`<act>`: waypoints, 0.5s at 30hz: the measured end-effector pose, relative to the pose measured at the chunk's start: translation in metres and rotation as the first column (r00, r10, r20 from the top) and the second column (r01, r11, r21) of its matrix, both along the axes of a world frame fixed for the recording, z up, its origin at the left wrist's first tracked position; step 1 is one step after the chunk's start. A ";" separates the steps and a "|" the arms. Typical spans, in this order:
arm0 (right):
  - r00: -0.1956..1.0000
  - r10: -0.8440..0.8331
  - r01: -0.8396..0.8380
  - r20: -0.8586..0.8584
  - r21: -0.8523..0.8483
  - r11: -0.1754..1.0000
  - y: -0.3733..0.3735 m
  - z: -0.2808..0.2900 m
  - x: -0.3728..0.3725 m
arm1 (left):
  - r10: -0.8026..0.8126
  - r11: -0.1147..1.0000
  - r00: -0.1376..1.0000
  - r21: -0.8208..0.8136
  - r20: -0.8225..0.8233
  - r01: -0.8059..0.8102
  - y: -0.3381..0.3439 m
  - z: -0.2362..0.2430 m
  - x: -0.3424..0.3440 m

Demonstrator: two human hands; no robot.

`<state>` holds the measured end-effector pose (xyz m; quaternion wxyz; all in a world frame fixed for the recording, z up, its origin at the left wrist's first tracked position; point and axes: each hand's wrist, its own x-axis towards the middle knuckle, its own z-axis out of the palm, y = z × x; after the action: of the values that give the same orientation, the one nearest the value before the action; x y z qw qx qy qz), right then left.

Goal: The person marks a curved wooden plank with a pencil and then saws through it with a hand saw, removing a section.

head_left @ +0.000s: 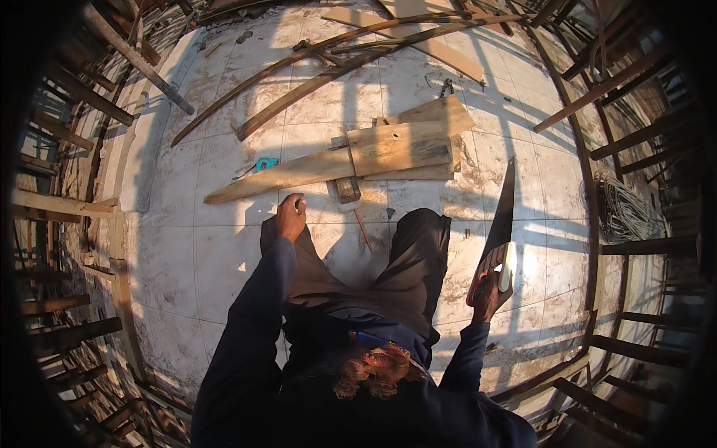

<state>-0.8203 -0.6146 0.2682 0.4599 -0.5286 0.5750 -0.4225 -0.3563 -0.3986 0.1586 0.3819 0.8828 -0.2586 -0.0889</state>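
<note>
My right hand (489, 296) is wrapped round the handle of a handsaw (499, 224), held off to my right with its dark blade pointing away from me. Over my left knee, my left hand (291, 216) has its fingers curled in, with nothing showing in them. Just beyond that hand lies a long tapered wooden board (291, 175), resting across a small dark wood block (346, 190). A wider plank piece (403, 148) lies at the board's right end, on top of other boards. A turquoise tape measure (266, 163) sits behind the long board.
Pliers (447, 87) lie beyond the boards, and a thin reddish stick (363, 230) lies between my knees. Long curved timber strips (314, 84) cross the tiled floor (172, 261) farther off. Coiled wire (631, 209) is at the right, among wooden framing along both sides.
</note>
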 end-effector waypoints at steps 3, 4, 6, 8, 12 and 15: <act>0.989 0.022 -0.019 0.149 -0.025 1.000 0.028 0.041 0.037 | -0.079 0.995 0.989 -0.048 0.124 0.085 -0.044 -0.037 0.032; 0.986 0.027 -0.023 0.167 -0.026 0.999 0.034 0.047 0.053 | -0.103 0.994 0.987 -0.019 0.121 0.106 -0.062 -0.049 0.039; 0.979 0.200 -0.203 -0.035 -0.195 0.960 0.042 0.041 0.081 | -0.063 0.998 0.993 0.038 0.103 0.059 -0.096 -0.064 0.043; 0.928 0.359 -0.372 -0.103 -0.155 0.915 0.054 0.040 0.126 | -0.005 0.997 0.987 0.075 0.160 -0.007 -0.116 -0.082 0.050; 0.829 0.544 -0.557 -0.126 -0.119 0.822 0.080 -0.004 0.194 | 0.242 0.955 0.938 0.107 0.249 -0.275 -0.154 -0.109 0.071; 0.791 0.575 -0.600 -0.209 -0.083 0.796 0.091 -0.044 0.204 | 0.193 0.957 0.977 0.203 0.093 -0.209 -0.185 -0.104 0.076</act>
<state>-0.6167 -0.5235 0.2239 0.4773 -0.7477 0.3872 -0.2512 -0.2807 -0.5837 0.0550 0.2832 0.9428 -0.1702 -0.0448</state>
